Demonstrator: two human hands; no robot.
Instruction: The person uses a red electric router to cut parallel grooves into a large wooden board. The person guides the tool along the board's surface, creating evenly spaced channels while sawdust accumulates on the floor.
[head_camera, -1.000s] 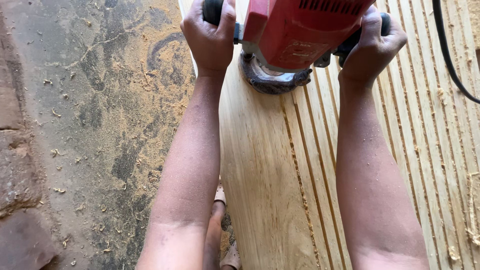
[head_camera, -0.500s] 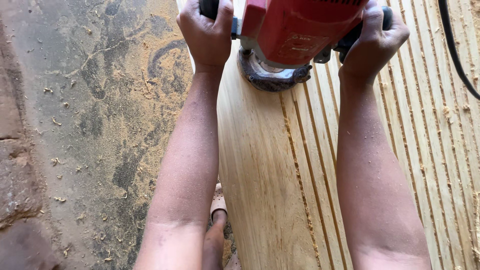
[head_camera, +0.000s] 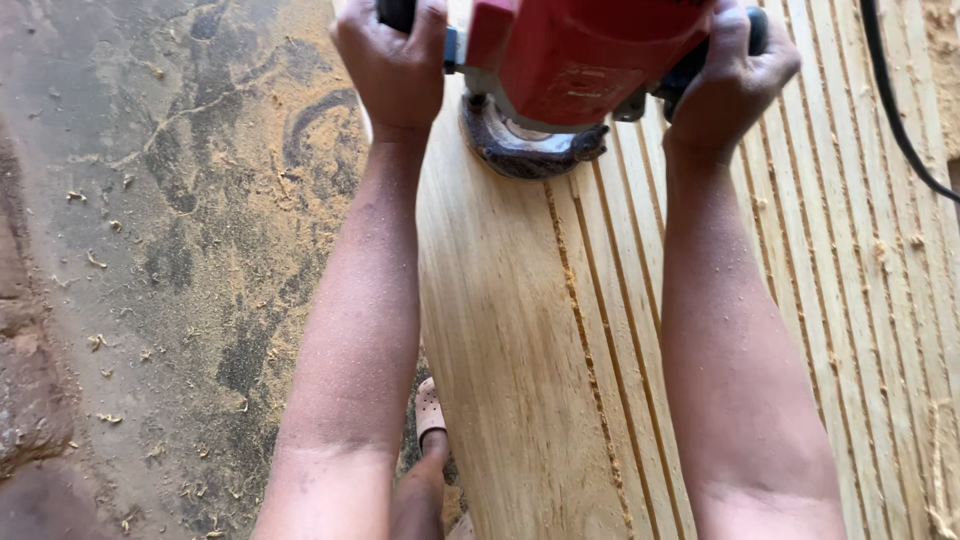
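The dusty grey concrete floor (head_camera: 150, 250) is filling the left half of the view, carrying pale sawdust and scattered wood chips. The broad pale wooden board (head_camera: 510, 350) is running up the middle and right of the view, its left part smooth and its right part cut with long parallel grooves (head_camera: 640, 330) that are holding loose sawdust.

You are leaning over this board with both forearms stretched forward, the skin speckled with fine dust. The red-bodied electric router (head_camera: 575, 55) is sitting on the board at the top of the view, its dark round base (head_camera: 525, 150) resting flat on the wood at the upper end of the leftmost groove.

Your left hand (head_camera: 395, 65) is wrapping its grip tight around the router's black left handle; your right hand (head_camera: 730, 75) is clamping its grip on the black right handle. A thin black power cable (head_camera: 895, 130) is trailing down the right edge across the grooved wood.

Your foot in a light perforated sandal (head_camera: 430, 410) is showing on the floor just beside the board's left edge, between your left forearm and the wood.
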